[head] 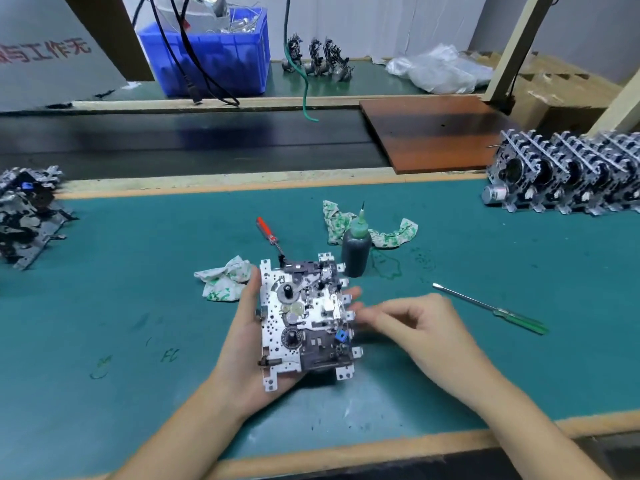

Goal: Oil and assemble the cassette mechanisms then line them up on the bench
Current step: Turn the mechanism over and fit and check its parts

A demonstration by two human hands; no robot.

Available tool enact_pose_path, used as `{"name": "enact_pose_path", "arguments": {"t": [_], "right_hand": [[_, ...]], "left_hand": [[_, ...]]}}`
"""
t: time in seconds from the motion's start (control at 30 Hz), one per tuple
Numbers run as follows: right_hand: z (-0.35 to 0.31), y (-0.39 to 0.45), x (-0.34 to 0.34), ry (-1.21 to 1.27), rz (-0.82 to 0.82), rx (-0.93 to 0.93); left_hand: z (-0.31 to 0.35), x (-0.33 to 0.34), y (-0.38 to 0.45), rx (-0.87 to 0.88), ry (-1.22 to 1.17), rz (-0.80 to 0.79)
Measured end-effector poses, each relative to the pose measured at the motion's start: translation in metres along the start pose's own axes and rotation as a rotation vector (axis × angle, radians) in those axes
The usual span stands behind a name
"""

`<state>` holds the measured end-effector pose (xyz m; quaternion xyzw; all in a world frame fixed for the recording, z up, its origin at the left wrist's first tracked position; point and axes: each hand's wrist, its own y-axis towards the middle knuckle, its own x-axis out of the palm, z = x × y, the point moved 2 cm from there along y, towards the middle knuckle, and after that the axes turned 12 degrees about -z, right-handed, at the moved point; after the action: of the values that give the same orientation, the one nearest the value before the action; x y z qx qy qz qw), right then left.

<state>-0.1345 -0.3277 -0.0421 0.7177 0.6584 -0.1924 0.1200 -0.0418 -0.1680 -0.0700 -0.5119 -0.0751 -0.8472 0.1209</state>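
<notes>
My left hand (pixel 242 344) cradles a metal cassette mechanism (pixel 304 320) from underneath, face up, thumb on its left edge and fingertips showing past its right edge. My right hand (pixel 415 327) hovers just right of the mechanism, fingers loosely curled, fingertips near its right side; it is blurred and I see nothing held in it. A dark oil bottle (pixel 356 247) with a green nozzle stands upright just behind the mechanism. A row of upright mechanisms (pixel 568 181) lines the right side of the green bench (pixel 138 306). A pile of mechanisms (pixel 27 213) lies at the left edge.
A red-handled screwdriver (pixel 270 235) lies behind the mechanism, a green-handled one (pixel 491 310) to the right. Printed rags (pixel 225 277) (pixel 381 230) lie near the bottle. A brown board (pixel 433 133) spans the dark conveyor. A blue bin (pixel 207 53) stands on the far bench.
</notes>
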Motion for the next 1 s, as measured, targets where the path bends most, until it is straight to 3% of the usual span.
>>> {"name": "enact_pose_path", "arguments": {"t": [0.07,0.13,0.23,0.3,0.37,0.43,0.53,0.67,0.77,1.0], "right_hand": [[0.009,-0.004,-0.023,-0.359,0.283,-0.026],[0.02,-0.008,-0.049,-0.713,0.45,0.131],[0.041,-0.006,-0.072,-0.921,0.283,0.441],[0.049,-0.003,-0.074,-0.934,0.147,0.467],[0.045,0.001,-0.069,-0.818,0.032,0.326],[0.03,0.001,-0.056,-0.467,-0.08,0.131],[0.009,0.005,-0.029,-0.116,-0.107,-0.067],[-0.006,0.014,-0.006,0.211,-0.315,0.026],[-0.007,0.015,0.004,0.193,-0.493,0.171],[-0.001,0.018,0.014,0.168,-0.485,0.24]], "left_hand": [[-0.003,-0.007,-0.001,0.007,-0.03,0.077],[-0.004,-0.01,0.0,0.007,-0.052,0.134],[-0.006,-0.018,0.001,-0.003,-0.063,0.2],[-0.006,-0.02,0.002,-0.006,-0.064,0.207],[-0.006,-0.021,0.002,-0.012,-0.046,0.22],[-0.007,-0.021,0.003,-0.021,-0.032,0.234],[-0.006,-0.018,0.003,-0.028,-0.025,0.241],[-0.005,-0.016,0.002,-0.055,-0.019,0.239],[-0.005,-0.016,0.002,-0.069,-0.019,0.233],[-0.005,-0.016,0.001,-0.082,0.002,0.247]]}}
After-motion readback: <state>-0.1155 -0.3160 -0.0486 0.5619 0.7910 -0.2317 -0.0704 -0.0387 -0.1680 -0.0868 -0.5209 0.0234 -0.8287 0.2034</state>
